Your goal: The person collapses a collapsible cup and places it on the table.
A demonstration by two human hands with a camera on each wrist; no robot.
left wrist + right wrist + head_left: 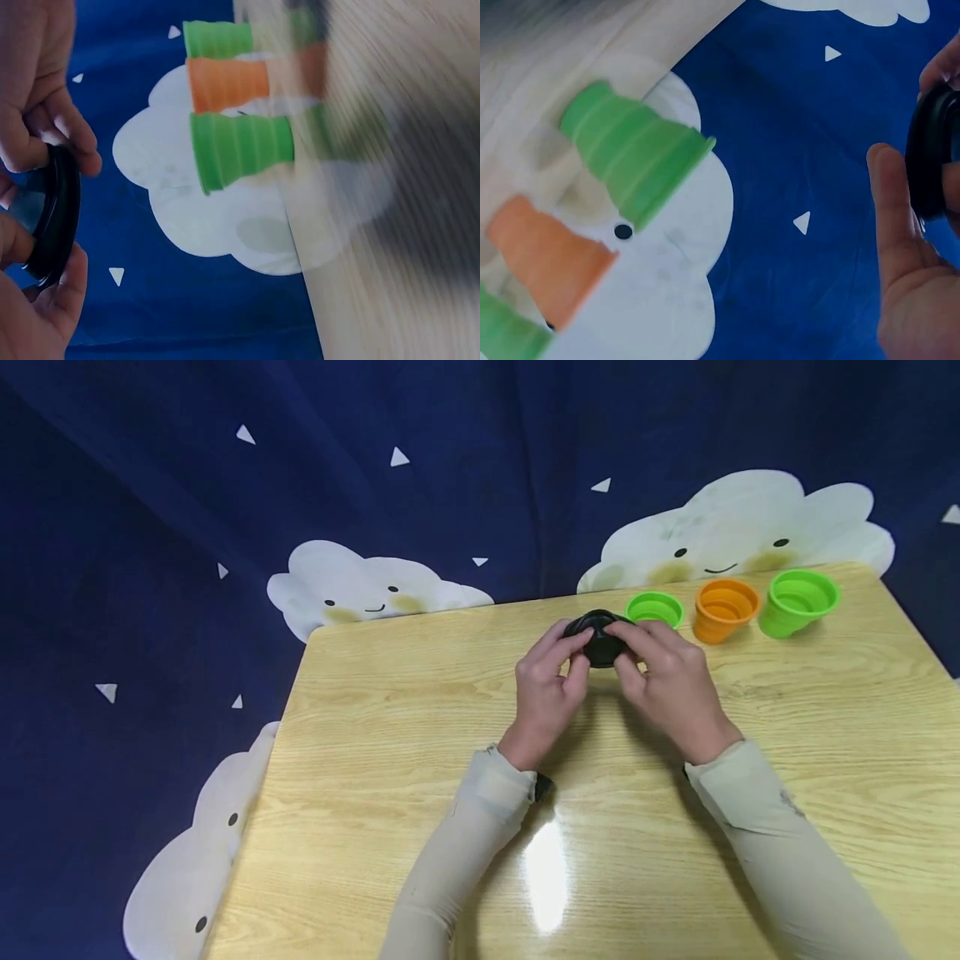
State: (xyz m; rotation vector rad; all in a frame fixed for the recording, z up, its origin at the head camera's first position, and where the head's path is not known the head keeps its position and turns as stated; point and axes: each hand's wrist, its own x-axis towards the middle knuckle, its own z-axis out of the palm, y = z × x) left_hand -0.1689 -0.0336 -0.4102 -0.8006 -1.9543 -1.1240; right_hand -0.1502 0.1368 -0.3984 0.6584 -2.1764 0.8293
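Observation:
A round black cup (pixel 602 652), of the collapsible kind and pressed nearly flat, is held in the air above the far part of the table. My left hand (pixel 549 687) grips its left side between thumb and fingers. On its other side, my right hand (pixel 670 683) pinches the rim, fingertips on the near face. Seen edge-on in the left wrist view, the black cup (pixel 64 214) looks like a thick ring. Part of its body is covered by the fingers. In the right wrist view only an edge of the black cup (pixel 925 154) shows.
To the right of my hands stand a green cup (pixel 655 607), an orange cup (pixel 726 610) and another green cup (pixel 799 602), upright near the back edge of the wooden table (pixel 390 718). A dark blue cloth (pixel 450 502) with clouds hangs behind.

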